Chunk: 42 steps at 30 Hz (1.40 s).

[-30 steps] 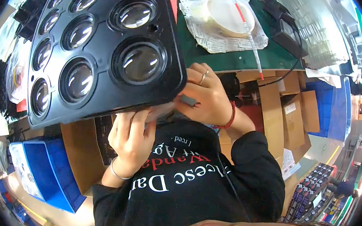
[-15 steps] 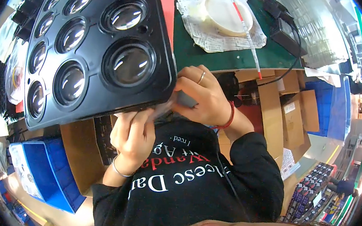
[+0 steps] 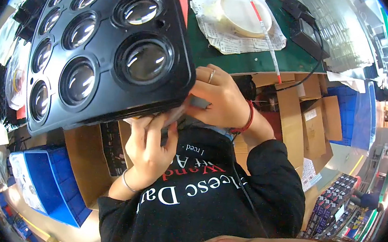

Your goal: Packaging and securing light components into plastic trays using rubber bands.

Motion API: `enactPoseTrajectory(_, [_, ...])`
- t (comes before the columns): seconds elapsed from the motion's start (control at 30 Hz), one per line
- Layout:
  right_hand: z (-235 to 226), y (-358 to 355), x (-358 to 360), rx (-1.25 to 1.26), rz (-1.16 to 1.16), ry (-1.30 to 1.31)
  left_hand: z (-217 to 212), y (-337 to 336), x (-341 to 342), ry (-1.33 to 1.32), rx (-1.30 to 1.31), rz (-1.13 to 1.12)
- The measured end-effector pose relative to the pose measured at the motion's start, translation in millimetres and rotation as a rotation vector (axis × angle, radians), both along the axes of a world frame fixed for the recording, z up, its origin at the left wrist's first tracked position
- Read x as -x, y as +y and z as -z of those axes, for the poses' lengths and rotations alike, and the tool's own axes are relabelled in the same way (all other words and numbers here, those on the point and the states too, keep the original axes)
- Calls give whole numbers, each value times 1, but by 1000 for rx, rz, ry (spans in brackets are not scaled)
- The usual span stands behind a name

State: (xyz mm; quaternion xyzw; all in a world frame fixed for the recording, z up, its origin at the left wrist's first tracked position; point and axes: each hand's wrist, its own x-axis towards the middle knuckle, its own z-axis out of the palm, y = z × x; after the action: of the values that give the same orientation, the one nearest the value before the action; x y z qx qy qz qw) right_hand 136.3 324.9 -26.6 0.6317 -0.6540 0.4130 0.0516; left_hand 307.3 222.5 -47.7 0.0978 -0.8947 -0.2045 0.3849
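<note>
The left hand [image 3: 151, 147] sits farther right than in the earlier frame, nearer the right hand [image 3: 222, 95]. Both curl at a clear strip [image 3: 176, 114]; their grip cannot be told. The black tray [image 3: 107, 89] tilts just beyond; farther, a pale ring [image 3: 249, 34] rests on paper [image 3: 224, 44].

Lens panel [image 3: 100, 100], at the grip: black, plastic by its look, smooth and glossy.
Lenses [image 3: 144, 60], up and left from the grip: clear, glass-like, shiny with bright streaks.
Film [image 3: 175, 115], within the grip: thin, translucent, plastic-looking.
Bangle [image 3: 127, 181], below the grip: smooth, silvery metal.
Wrist cord [image 3: 250, 117], right of the grip: red, textile-looking.
Top [image 3: 205, 201], below the grip: matt black cloth.
Carton [image 3: 291, 125], right of the grip: matt brown cardboard.
Sheet [image 3: 206, 26], beyond the grip: creased paper.
Bin [image 3: 66, 188], lower left of the grip: smooth blue plastic.
</note>
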Motion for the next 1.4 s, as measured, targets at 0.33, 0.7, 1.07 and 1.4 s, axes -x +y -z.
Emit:
enactPoseTrajectory(0.33, [18, 0, 0, 210, 1, 84, 0, -3, 1, 5, -10, -11])
enactPoseTrajectory(0.7, [64, -9, -2, 481, 74, 347, 11, -10, 2, 61, 116, -13])
enactPoseTrajectory(1.07, [25, 4, -10, 212, 114, 89, 7, -11, 6, 97, 69, 32])
enactPoseTrajectory(1.4, [12, -2, -6, 135, 25, 28, -1, -6, 3, 39, 28, -4])
